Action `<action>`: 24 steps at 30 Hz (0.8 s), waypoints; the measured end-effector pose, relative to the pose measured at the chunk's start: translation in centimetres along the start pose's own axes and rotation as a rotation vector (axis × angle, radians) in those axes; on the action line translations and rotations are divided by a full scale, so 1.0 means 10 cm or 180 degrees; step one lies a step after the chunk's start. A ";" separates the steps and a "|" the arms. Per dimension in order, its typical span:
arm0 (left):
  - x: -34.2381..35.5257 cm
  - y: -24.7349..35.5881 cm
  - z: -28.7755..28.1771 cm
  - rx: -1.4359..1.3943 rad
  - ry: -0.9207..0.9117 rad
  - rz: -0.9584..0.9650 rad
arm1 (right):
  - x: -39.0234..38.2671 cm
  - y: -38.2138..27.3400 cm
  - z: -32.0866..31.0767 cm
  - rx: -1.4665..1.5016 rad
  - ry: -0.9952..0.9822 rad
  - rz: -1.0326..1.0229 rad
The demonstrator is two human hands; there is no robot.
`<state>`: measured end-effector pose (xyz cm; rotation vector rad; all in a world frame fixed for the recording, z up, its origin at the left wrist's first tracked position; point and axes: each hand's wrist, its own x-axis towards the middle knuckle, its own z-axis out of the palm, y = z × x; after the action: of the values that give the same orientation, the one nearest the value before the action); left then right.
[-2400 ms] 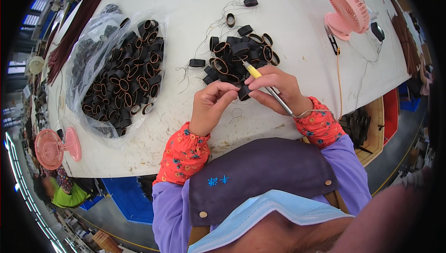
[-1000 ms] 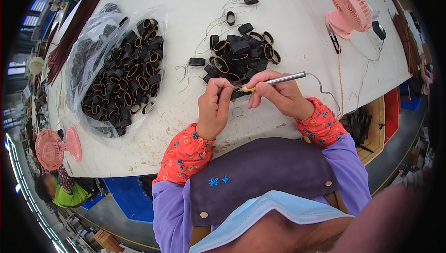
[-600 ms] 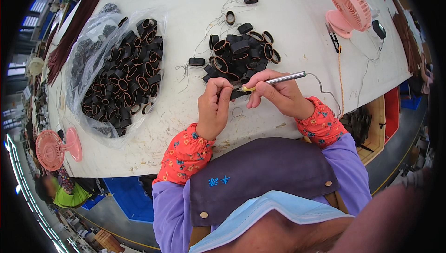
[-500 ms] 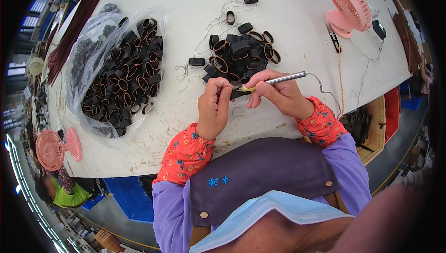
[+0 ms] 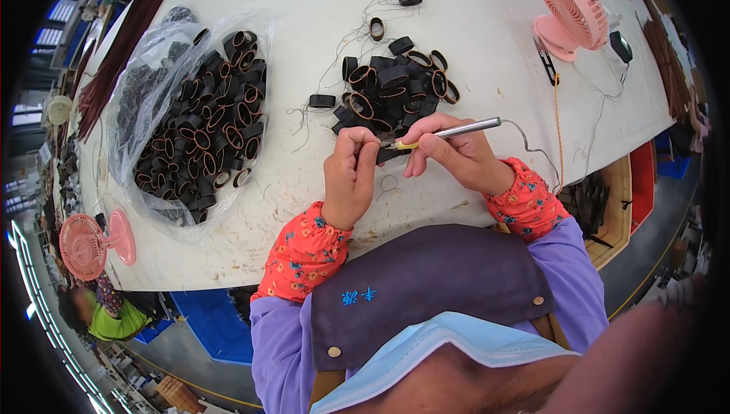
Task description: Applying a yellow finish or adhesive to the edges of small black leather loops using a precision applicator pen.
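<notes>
My left hand (image 5: 350, 174) pinches a small black leather-like loop (image 5: 391, 155) at its left end, above the near part of the white table. In my right hand (image 5: 462, 159) is a pen-shaped tool (image 5: 473, 126) with a silver barrel, a yellowish section near its front and a grey cord at its back end. Its tip points left and meets the loop's upper edge by my left fingertips; the exact contact is too small to make out. My right fingertips also rest at the loop's right end. Just beyond my hands lies a pile of similar black loops (image 5: 393, 77) with loose threads.
A clear plastic bag (image 5: 141, 95) full of black loops (image 5: 201, 139) lies on the left. Pink fans stand at the far right (image 5: 570, 9) and near left (image 5: 82, 247). Black thread snips (image 5: 547, 68) with an orange cord (image 5: 559, 125) lie right. A wooden bin (image 5: 617, 205) stands beyond the edge.
</notes>
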<state>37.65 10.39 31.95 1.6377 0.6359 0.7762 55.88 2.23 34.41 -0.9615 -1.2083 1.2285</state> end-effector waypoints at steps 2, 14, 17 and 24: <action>0.00 0.00 0.00 0.0003 0.0004 -0.0008 | 0.00 -0.01 0.01 0.0127 0.0050 0.0012; 0.05 0.00 -0.02 -0.1166 0.0148 -0.0395 | 0.07 0.04 0.04 -0.1430 0.0384 -0.0301; 0.08 0.01 0.02 -0.1533 0.0301 -0.0413 | 0.06 0.05 0.04 -0.1009 0.0328 -0.0270; 0.04 0.06 -0.02 -0.0967 -0.0023 -0.0228 | 0.05 0.08 0.02 -0.1387 0.0435 -0.0808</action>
<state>37.69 10.70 32.59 1.3332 0.5395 0.7734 55.52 2.85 33.77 -1.1445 -1.4687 0.7000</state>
